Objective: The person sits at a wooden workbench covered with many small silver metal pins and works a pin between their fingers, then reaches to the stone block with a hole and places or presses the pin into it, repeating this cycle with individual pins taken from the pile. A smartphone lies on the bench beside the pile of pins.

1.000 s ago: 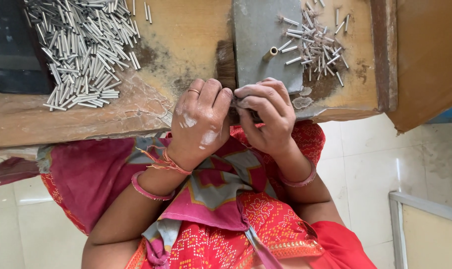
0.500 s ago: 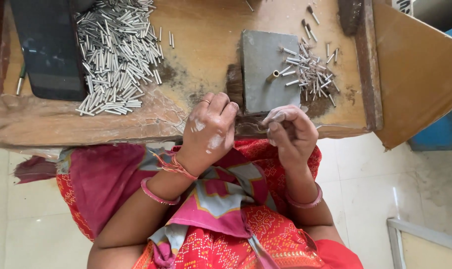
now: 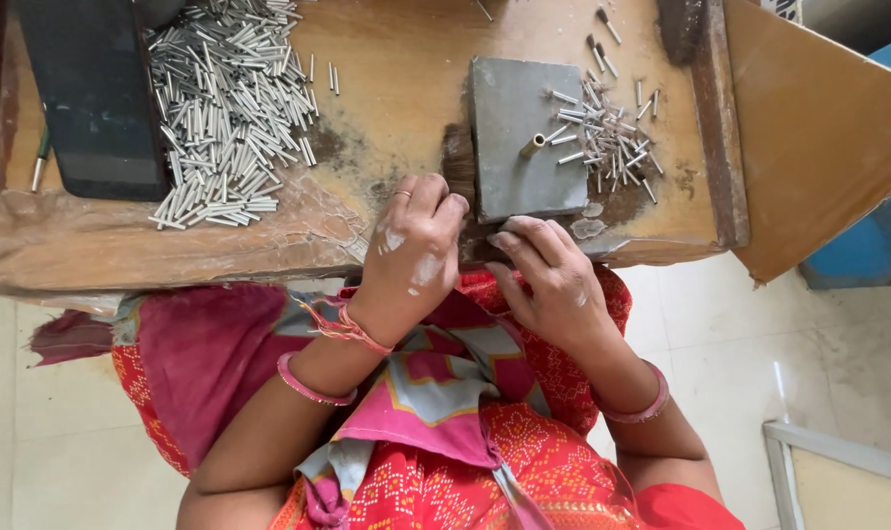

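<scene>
My left hand (image 3: pixel 416 250), dusted with white powder, rests curled at the near left corner of a grey metal block (image 3: pixel 524 186) on the wooden bench (image 3: pixel 387 108). Its fingertips touch the block beside a dark brush-like tuft (image 3: pixel 455 162). My right hand (image 3: pixel 553 280) is bent at the block's near edge, fingers curled downward. Whether either hand pinches anything is hidden by the fingers. A short brass peg (image 3: pixel 532 146) stands on the block, and a small scatter of thin metal tubes (image 3: pixel 607 132) lies across its far right side.
A large heap of silvery metal tubes (image 3: pixel 230 108) lies at the bench's left beside a dark flat tray (image 3: pixel 97 98). A raised wooden rim (image 3: pixel 720 128) closes the bench's right side. Red and pink patterned cloth (image 3: pixel 220 363) covers my lap; pale floor tiles (image 3: pixel 759 353) lie to the right.
My two hands, touching a second ago, have drawn apart. The left one stays at the block's corner and the right has slid a little right along the near edge.
</scene>
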